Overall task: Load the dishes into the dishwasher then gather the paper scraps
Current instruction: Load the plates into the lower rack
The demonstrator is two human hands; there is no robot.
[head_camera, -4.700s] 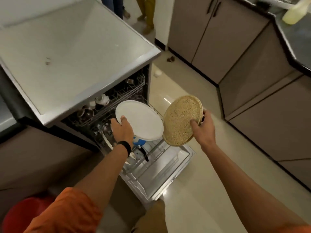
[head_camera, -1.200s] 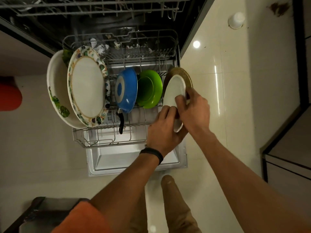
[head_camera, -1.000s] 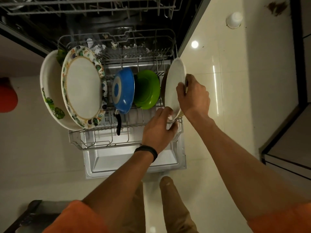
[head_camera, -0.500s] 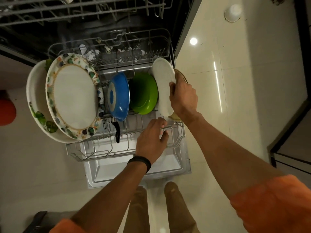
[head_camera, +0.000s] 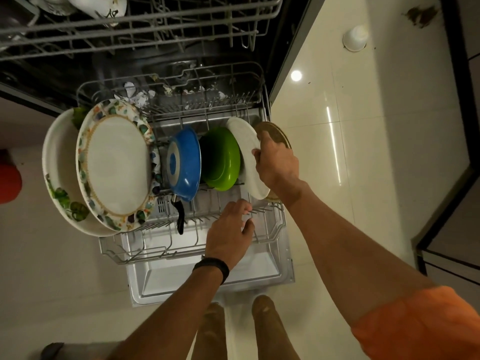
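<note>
So the white plate (head_camera: 246, 152) is standing on edge in the lower rack (head_camera: 155, 253), over on the right side. Our right hand (head_camera: 276, 165) has its fingers curled over the plate's rim, gripping it. It's a tight slot: the green bowl (head_camera: 223, 159) is just beside it on the left, and a brown plate (head_camera: 275, 133) sits right behind it against the rack's right wall. Our left hand (head_camera: 228, 235) hangs just below the plate, fingers loosely bent over the wire tines and holding nothing as far as we can see.

Next over from the bowl is a blue pan (head_camera: 185, 165) with its black handle pointing toward us. Then come a big floral plate (head_camera: 117, 165) and a leaf-print plate (head_camera: 58, 178), which sticks out past the rack's left edge. Bare tines run along the near part of the rack, so that's where the moving room is.

The paper scraps (head_camera: 137, 96) are crumpled at the back of the rack. The upper rack (head_camera: 155, 22) juts out above, with the open door (head_camera: 207, 276) under us and shiny floor (head_camera: 363, 178) to the right.
</note>
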